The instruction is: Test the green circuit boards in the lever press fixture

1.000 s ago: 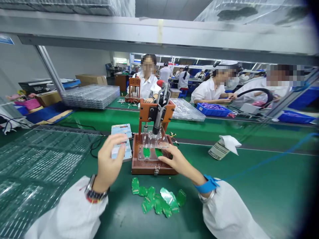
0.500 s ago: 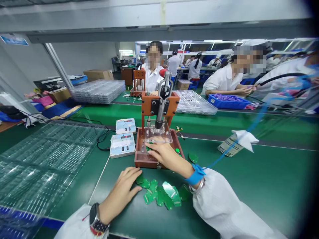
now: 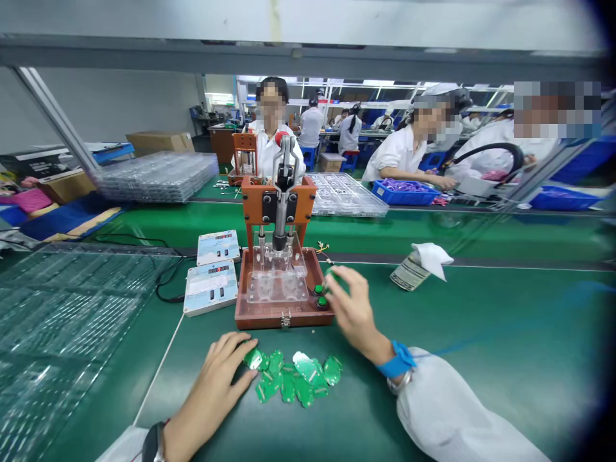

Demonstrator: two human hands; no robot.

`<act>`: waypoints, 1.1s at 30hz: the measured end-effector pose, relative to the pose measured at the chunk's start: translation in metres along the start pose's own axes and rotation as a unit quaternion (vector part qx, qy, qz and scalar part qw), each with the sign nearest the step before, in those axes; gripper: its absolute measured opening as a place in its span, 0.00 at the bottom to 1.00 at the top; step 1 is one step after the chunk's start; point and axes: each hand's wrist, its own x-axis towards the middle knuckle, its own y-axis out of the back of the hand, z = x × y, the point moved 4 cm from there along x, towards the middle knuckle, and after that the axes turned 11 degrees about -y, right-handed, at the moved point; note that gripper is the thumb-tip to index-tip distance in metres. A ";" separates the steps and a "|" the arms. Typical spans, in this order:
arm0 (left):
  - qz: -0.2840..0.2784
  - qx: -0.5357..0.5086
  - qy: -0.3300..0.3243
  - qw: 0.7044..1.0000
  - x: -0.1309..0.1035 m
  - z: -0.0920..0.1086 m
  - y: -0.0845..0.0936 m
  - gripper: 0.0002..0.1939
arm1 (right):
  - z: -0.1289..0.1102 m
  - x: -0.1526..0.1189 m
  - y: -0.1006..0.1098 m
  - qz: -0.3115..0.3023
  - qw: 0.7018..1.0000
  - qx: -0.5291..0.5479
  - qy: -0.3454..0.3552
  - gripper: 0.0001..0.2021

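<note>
My left hand (image 3: 224, 372) rests palm-down at the left end of a loose pile of green circuit boards (image 3: 303, 388). Its fingers are apart, with the fingertips at the edge of a board (image 3: 254, 359). My right hand (image 3: 353, 308), wearing a blue wrist strap (image 3: 397, 361), is just right of the test fixture (image 3: 283, 311). A green circuit board (image 3: 331, 274) shows in its pinched fingers, partly hidden and blurred. The fixture has an orange frame (image 3: 279, 202), a raised clear press plate and a red-knobbed lever (image 3: 286, 160). Two green buttons (image 3: 319, 296) sit beside my right fingers.
Two meter boxes (image 3: 212, 285) with red digits stand left of the fixture. Clear plastic trays (image 3: 86, 301) cover the left of the table. A container with white tissue (image 3: 411, 269) stands at right. Co-workers sit beyond the green belt, near a blue bin (image 3: 404, 194).
My right hand has come out of the fixture and moved right with a circuit board, leaving the fixture's bed uncovered. My left hand stays by the pile. The view has shifted right.
</note>
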 end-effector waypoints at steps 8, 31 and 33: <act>0.029 0.006 -0.005 1.000 0.001 0.005 0.006 0.19 | 0.153 -0.011 -0.007 -0.158 0.964 -0.112 -0.182 0.19; 0.041 -0.019 0.010 0.999 -0.036 0.006 0.011 0.21 | 0.118 -0.028 0.001 -0.167 0.958 -0.070 -0.221 0.22; 0.043 -0.017 0.007 0.999 -0.035 0.006 0.013 0.20 | 0.113 -0.026 0.007 -0.163 0.962 -0.054 -0.213 0.22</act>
